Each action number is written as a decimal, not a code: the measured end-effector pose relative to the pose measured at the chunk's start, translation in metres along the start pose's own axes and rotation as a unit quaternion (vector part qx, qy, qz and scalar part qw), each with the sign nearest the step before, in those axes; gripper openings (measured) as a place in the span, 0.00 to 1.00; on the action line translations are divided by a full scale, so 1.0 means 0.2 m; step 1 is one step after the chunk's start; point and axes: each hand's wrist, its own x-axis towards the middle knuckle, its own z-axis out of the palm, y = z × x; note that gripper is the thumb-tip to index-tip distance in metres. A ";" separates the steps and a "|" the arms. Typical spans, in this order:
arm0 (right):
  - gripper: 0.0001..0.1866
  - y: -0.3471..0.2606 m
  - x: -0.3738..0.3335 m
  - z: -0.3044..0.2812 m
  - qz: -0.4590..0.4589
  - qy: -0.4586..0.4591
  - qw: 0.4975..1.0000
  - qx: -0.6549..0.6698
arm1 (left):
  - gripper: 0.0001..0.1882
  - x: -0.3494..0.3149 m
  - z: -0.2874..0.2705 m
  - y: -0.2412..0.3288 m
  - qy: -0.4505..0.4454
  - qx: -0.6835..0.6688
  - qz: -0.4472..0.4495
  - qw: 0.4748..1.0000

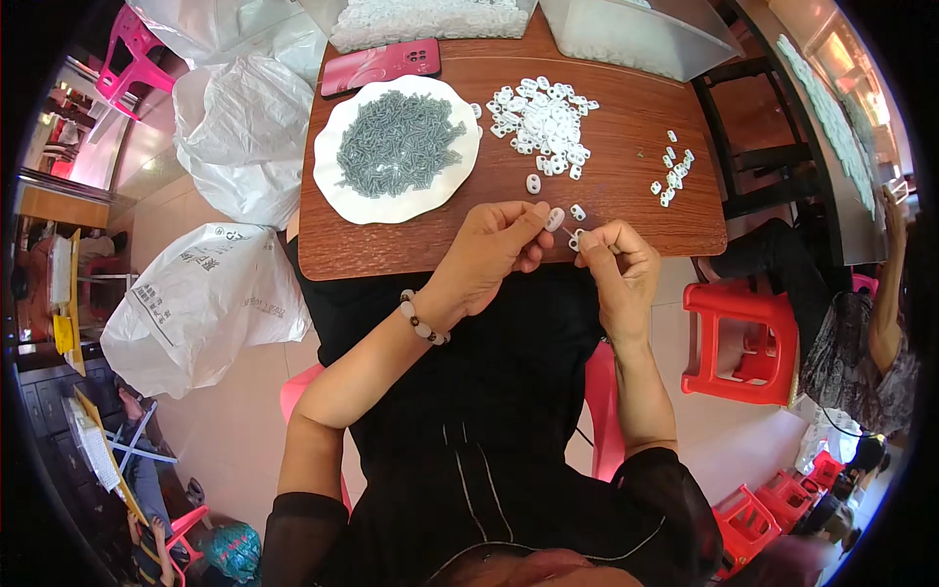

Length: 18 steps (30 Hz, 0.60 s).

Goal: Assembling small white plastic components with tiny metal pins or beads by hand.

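Over the table's near edge, my left hand (489,252) pinches a small white oval plastic piece (556,219) between thumb and forefinger. Close beside it, my right hand (622,276) has its fingertips closed on another white two-holed piece (577,241). A thin sliver, perhaps a pin, shows between the two pieces; its exact hold is too small to tell. Just beyond my hands lie a loose white piece (578,211) and another (533,183). A heap of white two-holed pieces (548,125) sits farther back. Short grey pins (401,143) fill the middle of a scalloped white plate (335,188) at the left.
The brown wooden table (391,258) also bears a pink phone (380,66) and a small white group (673,179) at the right. Clear bins (636,44) stand at the back. White sacks (210,303) are left, a red stool (740,342) right. Other people sit at both sides.
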 end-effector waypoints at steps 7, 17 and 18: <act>0.07 0.00 0.00 0.01 -0.003 0.008 0.999 -0.039 | 0.13 -0.01 0.00 -0.01 0.016 0.012 0.021 1.000; 0.08 0.02 0.00 0.01 0.009 0.011 0.998 -0.057 | 0.14 -0.01 0.00 -0.02 0.033 0.063 0.055 0.996; 0.08 0.02 0.00 0.01 0.010 0.011 0.998 -0.058 | 0.14 -0.01 0.00 -0.02 0.034 0.063 0.055 0.996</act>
